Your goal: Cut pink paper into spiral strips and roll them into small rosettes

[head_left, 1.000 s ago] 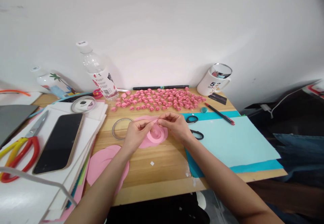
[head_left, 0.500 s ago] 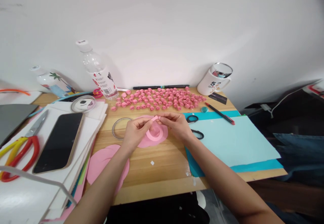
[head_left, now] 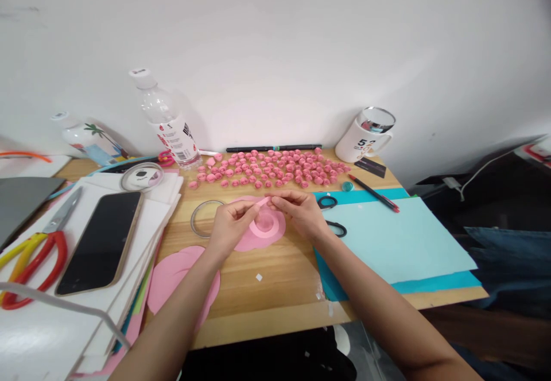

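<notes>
Between both hands is a curling pink paper strip [head_left: 266,233], its lower part hanging in a loop. My left hand [head_left: 231,224] pinches the strip between thumb and fingers. Close beside it, my right hand [head_left: 302,212] pinches the strip's upper end. Beneath them on the wooden table lies a pink paper round [head_left: 246,243], partly covered by the strip and fingers. More pink paper rounds [head_left: 181,275] lie near my left forearm. Beyond my hands sit many small rolled pink paper roses [head_left: 275,168].
A tape roll [head_left: 193,220] lies left of my hands, black-handled scissors [head_left: 338,229] right, by pale blue paper [head_left: 396,237]. Farther out are a mug [head_left: 359,140], a pen [head_left: 374,193], a bottle [head_left: 172,134], a phone [head_left: 101,240] and red-yellow scissors [head_left: 51,249].
The strip's end between my fingertips has turned slightly and its hanging loop has shifted a little. Both hands have stayed almost in place.
</notes>
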`<action>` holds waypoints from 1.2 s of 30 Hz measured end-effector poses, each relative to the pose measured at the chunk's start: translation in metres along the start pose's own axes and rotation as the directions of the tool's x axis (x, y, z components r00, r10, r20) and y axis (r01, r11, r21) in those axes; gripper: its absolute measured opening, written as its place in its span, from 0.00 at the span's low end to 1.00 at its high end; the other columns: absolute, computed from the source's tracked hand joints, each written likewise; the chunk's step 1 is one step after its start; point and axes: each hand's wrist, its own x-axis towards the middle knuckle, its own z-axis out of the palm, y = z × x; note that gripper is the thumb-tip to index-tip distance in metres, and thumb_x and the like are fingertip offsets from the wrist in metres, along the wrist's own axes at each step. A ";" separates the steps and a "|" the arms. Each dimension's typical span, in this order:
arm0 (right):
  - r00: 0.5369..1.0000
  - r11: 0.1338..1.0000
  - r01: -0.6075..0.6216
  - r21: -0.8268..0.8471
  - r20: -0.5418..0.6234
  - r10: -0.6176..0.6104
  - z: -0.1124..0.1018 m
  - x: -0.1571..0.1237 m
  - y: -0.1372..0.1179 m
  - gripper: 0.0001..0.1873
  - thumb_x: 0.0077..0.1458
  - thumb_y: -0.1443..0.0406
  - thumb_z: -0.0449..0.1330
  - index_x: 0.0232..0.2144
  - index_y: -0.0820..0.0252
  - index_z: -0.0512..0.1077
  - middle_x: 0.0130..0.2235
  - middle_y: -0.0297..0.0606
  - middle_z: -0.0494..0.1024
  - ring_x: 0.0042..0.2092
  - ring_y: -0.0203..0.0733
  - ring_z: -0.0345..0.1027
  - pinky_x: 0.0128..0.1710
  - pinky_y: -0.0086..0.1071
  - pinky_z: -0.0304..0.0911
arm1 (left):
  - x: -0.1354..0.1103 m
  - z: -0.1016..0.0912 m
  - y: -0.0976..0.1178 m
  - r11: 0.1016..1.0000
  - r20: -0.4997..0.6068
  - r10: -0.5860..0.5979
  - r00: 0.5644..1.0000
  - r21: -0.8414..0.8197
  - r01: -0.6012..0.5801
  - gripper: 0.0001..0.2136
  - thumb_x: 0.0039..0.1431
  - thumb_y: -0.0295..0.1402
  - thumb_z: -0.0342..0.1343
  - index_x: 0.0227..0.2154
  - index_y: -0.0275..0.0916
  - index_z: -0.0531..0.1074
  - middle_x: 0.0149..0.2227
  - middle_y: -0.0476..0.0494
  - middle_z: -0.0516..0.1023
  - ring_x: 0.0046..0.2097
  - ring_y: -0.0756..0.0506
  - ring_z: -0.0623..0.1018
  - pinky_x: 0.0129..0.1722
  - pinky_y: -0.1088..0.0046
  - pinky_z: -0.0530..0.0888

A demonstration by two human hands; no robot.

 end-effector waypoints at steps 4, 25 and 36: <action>1.000 1.000 -0.012 0.024 0.022 0.012 -0.001 0.001 0.002 0.11 0.40 0.62 0.68 0.30 0.58 0.78 0.30 0.36 0.80 0.32 0.36 0.73 0.39 0.32 0.65 | 0.001 -0.001 -0.001 1.000 -0.015 -0.005 1.000 0.003 0.005 0.12 0.51 0.36 0.56 0.17 0.36 0.72 0.20 0.49 0.73 0.25 0.51 0.69 0.27 0.77 0.67; 1.000 0.999 -0.019 0.047 0.001 0.019 -0.001 0.002 0.003 0.12 0.38 0.62 0.69 0.29 0.58 0.78 0.28 0.35 0.80 0.31 0.37 0.73 0.38 0.33 0.66 | 0.002 0.000 -0.004 0.999 -0.033 -0.019 0.999 -0.032 0.018 0.11 0.50 0.36 0.56 0.18 0.36 0.72 0.20 0.50 0.73 0.24 0.52 0.69 0.27 0.77 0.66; 1.000 0.997 0.008 0.075 0.011 -0.009 0.000 0.002 0.003 0.08 0.36 0.66 0.70 0.24 0.59 0.76 0.24 0.32 0.78 0.27 0.33 0.71 0.32 0.29 0.65 | 0.003 0.000 -0.011 0.940 0.028 -0.130 0.991 -0.314 0.132 0.19 0.39 0.40 0.66 0.34 0.33 0.77 0.22 0.46 0.77 0.27 0.49 0.74 0.28 0.76 0.68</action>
